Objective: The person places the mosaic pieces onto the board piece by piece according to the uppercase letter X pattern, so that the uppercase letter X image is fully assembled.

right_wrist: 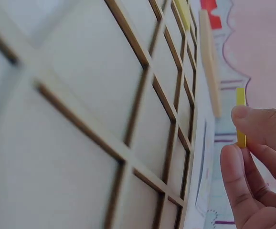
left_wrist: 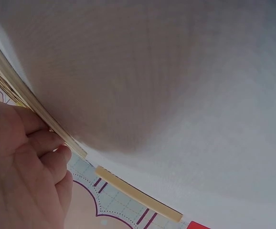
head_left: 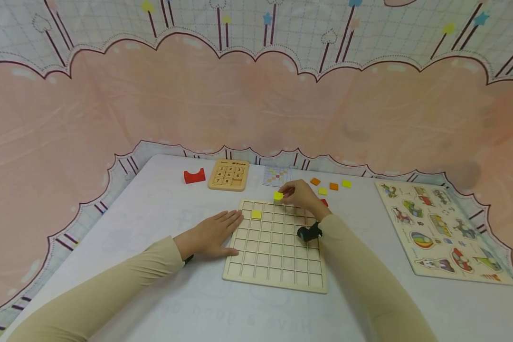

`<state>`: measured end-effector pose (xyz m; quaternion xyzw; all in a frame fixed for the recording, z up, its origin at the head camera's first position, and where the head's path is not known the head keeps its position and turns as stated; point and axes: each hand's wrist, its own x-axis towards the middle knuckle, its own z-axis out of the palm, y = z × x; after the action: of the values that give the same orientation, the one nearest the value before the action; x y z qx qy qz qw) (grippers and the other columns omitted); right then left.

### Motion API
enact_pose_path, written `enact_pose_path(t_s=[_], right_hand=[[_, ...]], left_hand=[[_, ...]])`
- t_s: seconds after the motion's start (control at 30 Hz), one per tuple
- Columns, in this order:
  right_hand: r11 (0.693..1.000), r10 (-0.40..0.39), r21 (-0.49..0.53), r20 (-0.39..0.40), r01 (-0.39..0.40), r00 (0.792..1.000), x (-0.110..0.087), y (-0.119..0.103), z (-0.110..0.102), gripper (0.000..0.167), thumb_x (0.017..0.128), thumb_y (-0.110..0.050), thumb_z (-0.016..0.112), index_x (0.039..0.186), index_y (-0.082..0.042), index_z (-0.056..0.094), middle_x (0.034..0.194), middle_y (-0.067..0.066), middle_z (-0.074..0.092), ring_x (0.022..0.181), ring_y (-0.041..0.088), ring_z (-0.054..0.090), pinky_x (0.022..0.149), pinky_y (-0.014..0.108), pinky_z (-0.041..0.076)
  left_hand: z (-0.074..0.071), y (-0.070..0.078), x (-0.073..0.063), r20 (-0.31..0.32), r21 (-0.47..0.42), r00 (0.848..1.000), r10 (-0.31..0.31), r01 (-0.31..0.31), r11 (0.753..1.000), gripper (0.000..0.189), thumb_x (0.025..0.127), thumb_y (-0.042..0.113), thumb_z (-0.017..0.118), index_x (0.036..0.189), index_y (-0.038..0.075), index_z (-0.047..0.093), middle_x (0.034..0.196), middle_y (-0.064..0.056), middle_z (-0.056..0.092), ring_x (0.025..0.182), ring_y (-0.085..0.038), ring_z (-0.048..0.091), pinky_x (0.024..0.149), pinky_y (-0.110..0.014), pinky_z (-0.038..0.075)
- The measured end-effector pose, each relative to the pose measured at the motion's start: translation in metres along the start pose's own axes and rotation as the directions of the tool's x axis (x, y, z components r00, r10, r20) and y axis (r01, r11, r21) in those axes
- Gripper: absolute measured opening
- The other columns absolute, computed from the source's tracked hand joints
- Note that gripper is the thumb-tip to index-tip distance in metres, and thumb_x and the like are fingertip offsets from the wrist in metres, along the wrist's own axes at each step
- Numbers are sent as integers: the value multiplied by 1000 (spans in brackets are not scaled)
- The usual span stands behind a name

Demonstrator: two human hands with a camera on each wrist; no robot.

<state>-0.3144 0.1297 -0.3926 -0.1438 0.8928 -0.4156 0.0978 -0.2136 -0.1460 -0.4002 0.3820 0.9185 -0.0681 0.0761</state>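
- Yellow tile (head_left: 278,195) sits pinched between thumb and fingers of the right grip (head_left: 301,194), by the far edge of the wooden grid board (head_left: 275,248); so slight a hold on a thin piece could let it twist or drop.
- Set down askew, it could catch on the raised ridges and sit tilted across two cells.
- The left grip (head_left: 215,233), fingers straight and holding nothing, rests on the board's left edge; a heavier push could slide the board and jolt the seated tile (head_left: 256,214).
- On the desk (head_left: 162,294) beyond, a red piece (head_left: 324,202) lies close by the right wrist (head_left: 323,216), where a stray swing could sweep it away.
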Motion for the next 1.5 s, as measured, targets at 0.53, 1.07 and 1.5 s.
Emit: enact_pose_path(t_s=[0.53,1.07,1.5], right_hand=[[992,-82,101,73,74,994,-32,-1,21,22,76,-5,76,96,0,70,82,9,66,71,10,57,67,20,51],[997,-65,50,214,55,975,-36,-13,34,19,73,-4,78,91,0,70,77,4,63,69,9,54,64,19,48],[998,-53,-11,248,58,967,-33,-15,35,20,73,-6,79,90,-4,71,80,2,63,71,10,53,64,19,46]], left_hand=[[1,0,1,0,-14,1000,-4,4,1000,88,90,62,42,148,-1,22,156,-15,21,145,-29,21,119,-41,21],[0,0,1,23,-19,1000,-13,13,1000,88,89,63,42,148,0,22,156,-15,21,145,-28,20,119,-41,20],[2,-1,2,12,-16,1000,-10,10,1000,88,90,62,43,148,0,22,156,-15,21,145,-28,20,119,-41,20]])
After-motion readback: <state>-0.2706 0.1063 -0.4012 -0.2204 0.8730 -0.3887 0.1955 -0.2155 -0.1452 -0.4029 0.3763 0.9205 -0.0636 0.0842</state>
